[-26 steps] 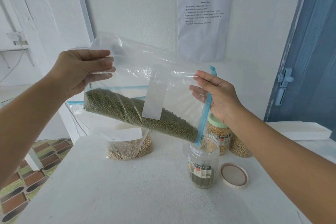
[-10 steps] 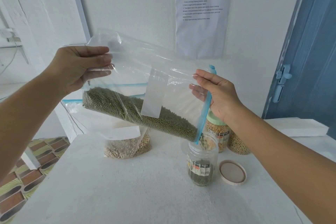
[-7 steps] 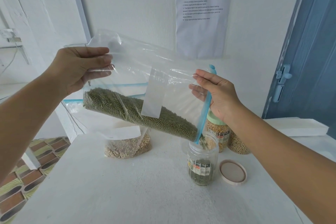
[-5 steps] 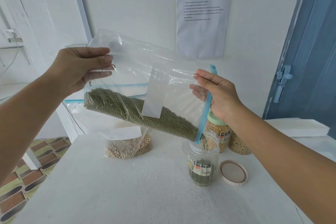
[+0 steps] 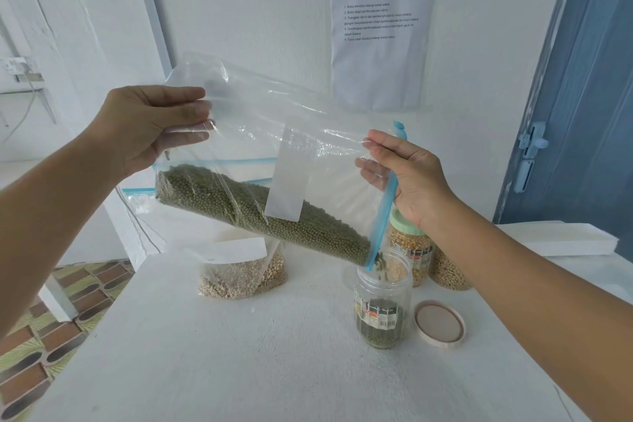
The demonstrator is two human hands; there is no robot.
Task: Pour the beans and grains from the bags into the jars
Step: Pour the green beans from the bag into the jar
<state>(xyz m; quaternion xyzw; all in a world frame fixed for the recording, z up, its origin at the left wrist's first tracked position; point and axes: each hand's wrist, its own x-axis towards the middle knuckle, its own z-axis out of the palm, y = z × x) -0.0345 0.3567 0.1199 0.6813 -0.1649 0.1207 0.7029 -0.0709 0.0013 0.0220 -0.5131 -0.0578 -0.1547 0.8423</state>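
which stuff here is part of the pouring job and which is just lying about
In use: clear zip bag of green beans; open clear plastic jar; its beige round lid; left hand; right hand.
Lying about: bag of pale grains; green-lidded corn jar; wall notice.

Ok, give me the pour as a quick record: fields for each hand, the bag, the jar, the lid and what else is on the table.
left hand: pinches the raised closed end of the bag
right hand: grip on the bag by its blue zip edge
bag: clear, tilted down to the right, green beans gathered along its lower side
open jar: upright under the bag's low corner, beans falling in, shallow green layer at the bottom
lid: off, flat on the table right of the jar
also on table: bag of pale grains; two filled jars behind
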